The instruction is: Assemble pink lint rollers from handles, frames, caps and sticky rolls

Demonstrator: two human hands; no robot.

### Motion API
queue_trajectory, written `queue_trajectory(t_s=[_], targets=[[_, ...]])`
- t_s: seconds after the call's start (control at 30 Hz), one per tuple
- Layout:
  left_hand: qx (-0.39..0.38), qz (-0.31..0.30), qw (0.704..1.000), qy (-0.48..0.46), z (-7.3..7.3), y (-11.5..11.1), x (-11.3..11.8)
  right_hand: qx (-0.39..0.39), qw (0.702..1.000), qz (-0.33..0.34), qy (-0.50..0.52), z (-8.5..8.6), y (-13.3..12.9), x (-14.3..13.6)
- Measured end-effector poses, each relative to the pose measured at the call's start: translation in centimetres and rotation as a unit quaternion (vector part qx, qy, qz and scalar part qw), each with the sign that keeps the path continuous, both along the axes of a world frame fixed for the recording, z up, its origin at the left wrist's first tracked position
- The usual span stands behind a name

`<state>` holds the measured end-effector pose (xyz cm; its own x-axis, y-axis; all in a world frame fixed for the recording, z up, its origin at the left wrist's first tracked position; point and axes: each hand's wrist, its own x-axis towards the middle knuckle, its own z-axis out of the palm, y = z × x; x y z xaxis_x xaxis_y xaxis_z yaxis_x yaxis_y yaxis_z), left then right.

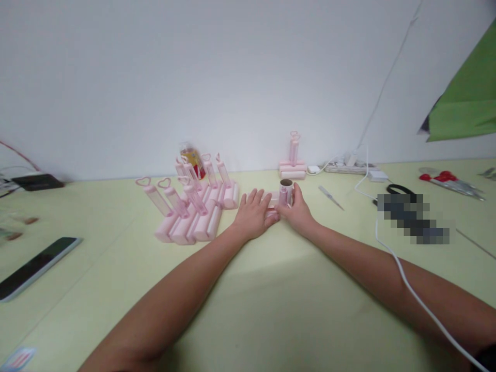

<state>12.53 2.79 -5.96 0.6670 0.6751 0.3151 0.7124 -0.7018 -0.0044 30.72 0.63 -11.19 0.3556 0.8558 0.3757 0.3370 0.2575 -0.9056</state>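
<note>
My left hand (253,214) lies fairly flat with its fingers spread, over part of a pale pink piece (272,197) on the table. Beside it, my right hand (299,212) is wrapped round a short upright cylinder (285,192) with a dark brown top opening. A small pink clear tube shows against the cylinder's front. Left of my hands stand several pink cylinder-based pieces (201,225), each with a clear tube and a heart-shaped loop on top. Two similar tubes rise from pink bases (293,170) near the wall.
A jar (192,160) stands behind the left group. A phone (36,266) lies at the left. Rightward are a thin pointed tool (330,197), a power strip (349,168), red-handled tools (445,179) and a white cable (405,279) crossing over my right forearm.
</note>
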Motion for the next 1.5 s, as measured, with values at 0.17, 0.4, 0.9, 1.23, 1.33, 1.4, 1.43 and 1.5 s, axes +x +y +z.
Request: queue_trajectory(t_s=[0.17,0.4,0.9,1.23,1.33,1.4,1.43,1.5], targets=[[0.003,-0.033,0.998,-0.056,0.9,-1.1,-0.4,0.048,0.998,0.002,-0.04,0.3,-0.4,3.4],[-0.012,-0.121,0.988,-0.095,2.5,-5.5,-0.2,0.052,0.987,-0.113,-0.099,4.4,7.6,10.7],[-0.008,-0.258,0.959,-0.119,1.3,-8.1,0.2,-0.112,0.967,-0.157,-0.168,4.7,17.2,10.9],[-0.029,-0.252,0.943,-0.215,1.8,-8.2,-0.1,-0.006,0.965,-0.214,-0.152,7.3,7.7,12.6],[-0.096,-0.191,0.94,-0.265,2.2,-8.6,0.8,0.03,0.985,-0.167,-0.024,8.2,2.5,12.9],[-0.164,-0.132,0.936,-0.284,2.2,-8.9,2.2,0.026,0.987,-0.027,0.155,8.3,-1.2,12.2],[-0.199,-0.108,0.929,-0.291,2.2,-9.1,3.1,0.017,0.985,-0.002,0.173,8.2,-3.0,11.7],[-0.255,-0.086,0.912,-0.31,2.1,-9.3,5.0,-0.005,0.975,0.048,0.216,7.7,-6.1,10.3]])
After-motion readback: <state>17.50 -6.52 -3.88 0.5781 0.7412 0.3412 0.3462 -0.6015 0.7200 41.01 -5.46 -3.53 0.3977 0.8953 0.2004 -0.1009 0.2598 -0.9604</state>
